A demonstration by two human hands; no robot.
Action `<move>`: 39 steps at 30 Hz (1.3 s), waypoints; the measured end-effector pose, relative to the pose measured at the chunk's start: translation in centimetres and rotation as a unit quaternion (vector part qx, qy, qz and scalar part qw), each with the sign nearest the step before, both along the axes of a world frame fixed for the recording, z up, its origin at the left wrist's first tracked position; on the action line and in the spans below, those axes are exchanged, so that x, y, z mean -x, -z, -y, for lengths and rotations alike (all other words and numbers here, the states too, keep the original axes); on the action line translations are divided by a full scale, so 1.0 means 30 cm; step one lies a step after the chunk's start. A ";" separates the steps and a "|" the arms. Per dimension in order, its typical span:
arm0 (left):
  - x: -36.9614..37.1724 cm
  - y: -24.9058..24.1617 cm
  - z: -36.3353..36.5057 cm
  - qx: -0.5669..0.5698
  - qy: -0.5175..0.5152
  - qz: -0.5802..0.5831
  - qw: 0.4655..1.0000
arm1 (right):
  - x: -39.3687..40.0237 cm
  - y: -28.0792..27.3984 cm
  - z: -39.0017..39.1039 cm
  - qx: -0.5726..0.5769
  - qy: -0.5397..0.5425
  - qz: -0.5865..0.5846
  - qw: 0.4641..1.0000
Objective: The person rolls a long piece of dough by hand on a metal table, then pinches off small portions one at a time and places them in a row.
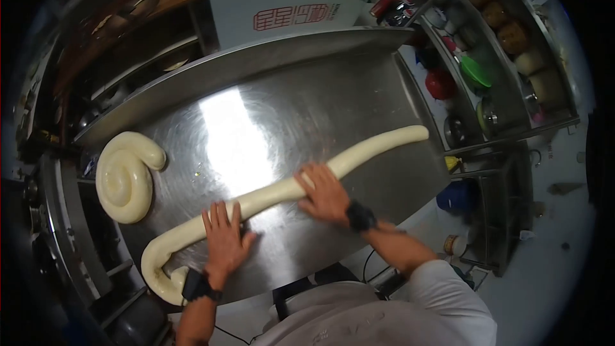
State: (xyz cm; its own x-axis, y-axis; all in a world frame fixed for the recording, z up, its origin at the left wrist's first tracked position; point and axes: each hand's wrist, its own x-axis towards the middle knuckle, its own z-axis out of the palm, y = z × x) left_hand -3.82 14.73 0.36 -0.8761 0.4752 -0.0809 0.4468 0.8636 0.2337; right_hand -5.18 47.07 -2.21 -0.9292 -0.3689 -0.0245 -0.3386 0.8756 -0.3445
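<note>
Across the steel table (pixel 365 83), left hand (pixel 226 243) and right hand (pixel 325 195) on a dough rope (pixel 272 195)

Both sets of fingers rest open on top, slightly spread. Smooth, pale and rounded, the rope slants over shiny, streaked metal, its left end hooked back into a curl. Apart at left lies a thick dough spiral (pixel 122 176).
</note>
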 end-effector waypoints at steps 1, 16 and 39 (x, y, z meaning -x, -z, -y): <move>-0.051 0.003 -0.039 -0.006 0.004 -0.001 1.000 | -0.128 -0.026 -0.024 -0.027 -0.027 0.008 0.999; 0.171 0.062 -0.569 -0.059 0.015 -0.010 0.998 | 0.061 -0.093 -0.598 -0.016 0.067 -0.054 0.996; 0.330 0.071 -1.528 0.063 -0.072 0.013 0.995 | 0.388 0.030 -1.304 -0.004 0.053 -0.089 0.995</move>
